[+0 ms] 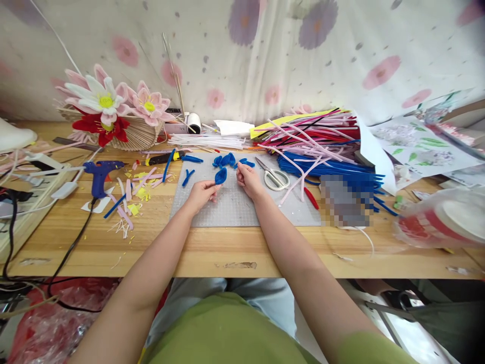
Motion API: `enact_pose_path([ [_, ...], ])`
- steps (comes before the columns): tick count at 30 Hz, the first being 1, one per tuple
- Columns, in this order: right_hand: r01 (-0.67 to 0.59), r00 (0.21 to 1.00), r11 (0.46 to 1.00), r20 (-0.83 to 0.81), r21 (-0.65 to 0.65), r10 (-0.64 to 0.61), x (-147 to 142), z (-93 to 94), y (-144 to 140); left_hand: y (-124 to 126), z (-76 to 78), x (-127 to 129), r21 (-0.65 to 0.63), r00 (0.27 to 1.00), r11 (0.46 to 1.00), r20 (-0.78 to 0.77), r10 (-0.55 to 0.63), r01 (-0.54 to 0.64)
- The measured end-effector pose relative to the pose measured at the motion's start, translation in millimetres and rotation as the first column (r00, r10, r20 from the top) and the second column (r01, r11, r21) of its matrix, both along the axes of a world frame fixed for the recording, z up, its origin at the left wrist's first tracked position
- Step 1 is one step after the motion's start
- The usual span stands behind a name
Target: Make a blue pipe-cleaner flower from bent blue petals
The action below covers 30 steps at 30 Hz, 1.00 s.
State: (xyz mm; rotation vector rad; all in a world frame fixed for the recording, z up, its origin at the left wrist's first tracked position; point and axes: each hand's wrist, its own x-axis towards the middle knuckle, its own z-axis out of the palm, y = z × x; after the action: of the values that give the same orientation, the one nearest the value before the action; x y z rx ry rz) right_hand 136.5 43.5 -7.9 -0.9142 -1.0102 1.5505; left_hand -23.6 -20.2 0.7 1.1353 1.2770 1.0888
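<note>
Watching two bare hands working over a grey mat [242,210] on a wooden table [212,250]. We are seeing the left hand [202,194] pinching a blue petal [221,175] of bent pipe cleaner, fingers closed on its near end, the petal standing just above the mat. We are noting the right hand [248,179] just to the right of it, fingertips drawn together on what looks like the end of a blue piece; how firmly it is gripping we cannot tell. The hands are sitting close together but not touching.

Just beyond the hands, at the mat's far edge, we are counting a cluster of blue petals [229,161] lying loose. Scissors [275,177] are lying on the mat to the right of the right hand, near it. Further right, we are logging a big heap of pipe cleaners [318,141], pink and red on top, blue beneath, with a single red piece [311,198] lying at the near side.

To the left, we are seeing a blue glue gun [99,174] standing on the table, well apart from the hands, with pink and yellow scraps [134,194] scattered between it and the mat. At the far left, finished flowers [109,108] in white, pink and red are resting on a fan of sticks. A flowered cloth [265,55] is hanging behind the table.
</note>
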Motion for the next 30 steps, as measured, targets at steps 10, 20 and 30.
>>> enact_pose_path([
  [10,0.049,0.999,0.999,-0.017,-0.015,-0.049,-3.0,0.6,1.2,-3.7,-1.0,8.8,0.135,0.978,0.982,-0.144,0.148,-0.129],
  [20,0.584,0.748,0.789,0.252,0.19,-0.614,18.7,-21.2,34.4,6.3,-11.3,1.7,0.169,0.957,0.976,-0.235,0.171,-0.133],
  [30,0.294,0.63,0.91,0.657,0.293,-0.415,20.4,-13.9,21.9,35.0,-15.1,0.7,0.375,0.841,0.915,-0.437,0.319,-0.152],
])
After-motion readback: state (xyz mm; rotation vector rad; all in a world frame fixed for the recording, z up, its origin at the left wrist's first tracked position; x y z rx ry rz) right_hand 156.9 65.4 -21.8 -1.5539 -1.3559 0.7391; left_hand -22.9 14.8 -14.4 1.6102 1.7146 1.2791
